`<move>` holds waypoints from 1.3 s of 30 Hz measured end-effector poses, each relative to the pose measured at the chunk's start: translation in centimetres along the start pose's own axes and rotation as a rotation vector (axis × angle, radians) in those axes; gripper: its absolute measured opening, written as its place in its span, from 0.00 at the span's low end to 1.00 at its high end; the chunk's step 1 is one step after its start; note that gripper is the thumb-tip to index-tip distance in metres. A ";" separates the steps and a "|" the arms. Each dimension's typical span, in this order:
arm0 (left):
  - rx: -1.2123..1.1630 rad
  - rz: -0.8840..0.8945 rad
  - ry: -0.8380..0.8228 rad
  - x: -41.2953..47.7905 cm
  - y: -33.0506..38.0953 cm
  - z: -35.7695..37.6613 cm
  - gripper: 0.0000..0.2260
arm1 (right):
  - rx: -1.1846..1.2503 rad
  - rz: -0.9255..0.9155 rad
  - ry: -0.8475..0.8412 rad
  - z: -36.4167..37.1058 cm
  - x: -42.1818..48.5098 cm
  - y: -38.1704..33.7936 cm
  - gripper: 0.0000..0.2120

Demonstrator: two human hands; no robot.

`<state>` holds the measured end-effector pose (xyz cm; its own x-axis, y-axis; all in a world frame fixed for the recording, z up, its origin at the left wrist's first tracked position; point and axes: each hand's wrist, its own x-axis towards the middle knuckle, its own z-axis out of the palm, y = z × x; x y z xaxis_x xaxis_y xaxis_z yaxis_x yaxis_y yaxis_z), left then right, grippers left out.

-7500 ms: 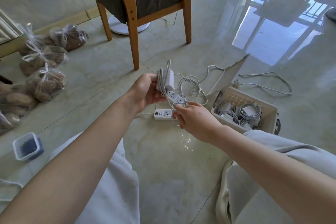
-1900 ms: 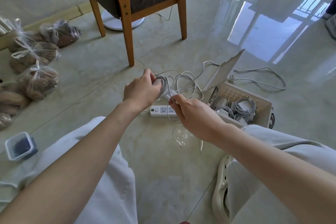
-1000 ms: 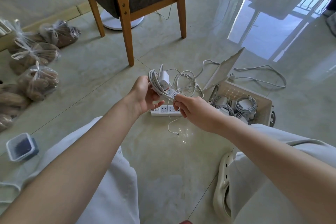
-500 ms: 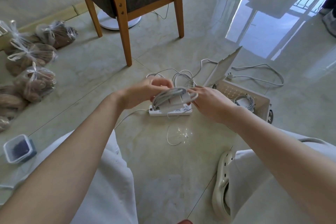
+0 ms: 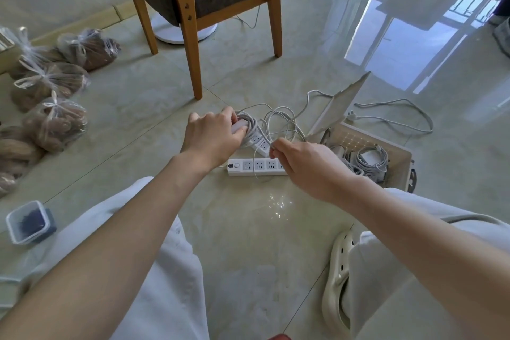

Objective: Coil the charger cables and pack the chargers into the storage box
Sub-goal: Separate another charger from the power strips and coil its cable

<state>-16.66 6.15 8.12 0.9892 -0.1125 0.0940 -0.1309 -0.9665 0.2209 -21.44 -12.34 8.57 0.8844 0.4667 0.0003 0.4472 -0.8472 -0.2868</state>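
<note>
My left hand (image 5: 211, 136) grips a white charger (image 5: 239, 126) with grey cable wound around it, held above the floor. My right hand (image 5: 306, 164) pinches the thin loose end of that cable (image 5: 258, 157) just right of the charger. Under my hands lie two white power strips, one flat (image 5: 249, 166) and one slanted (image 5: 260, 143). Loose cable loops (image 5: 284, 121) lie behind them. The beige storage box (image 5: 397, 154) sits to the right with its lid (image 5: 339, 103) raised; several coiled chargers (image 5: 371, 161) lie inside.
A wooden chair (image 5: 193, 8) stands behind the cables. Another loose cable (image 5: 400, 113) trails right of the box. Clear bags (image 5: 55, 121) line the left side. A small plastic tub (image 5: 27, 222) sits at lower left. My knees and a cream shoe (image 5: 338, 279) fill the foreground.
The left hand turned the charger bundle over and back between frames as cable was wound on. The loose tail on the floor has shortened. The right hand moved from beside the bundle to lower right.
</note>
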 end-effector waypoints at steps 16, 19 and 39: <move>-1.289 -0.451 -0.410 1.0 1.8 -0.5 0.15 | 0.230 -0.105 -0.265 2.0 -0.1 -2.4 0.09; -1.379 -0.425 -0.515 0.9 2.0 -0.9 0.14 | 0.171 -0.098 -0.231 2.1 0.1 -1.8 0.13; -0.579 -0.062 -0.683 0.0 0.0 -1.0 0.06 | -0.147 0.059 -0.063 0.0 1.4 3.7 0.12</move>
<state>-16.70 6.38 9.14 0.7949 -0.3555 -0.4917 0.0938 -0.7287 0.6784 -18.55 -14.80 7.49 0.9017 0.4259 -0.0743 0.4133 -0.8996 -0.1410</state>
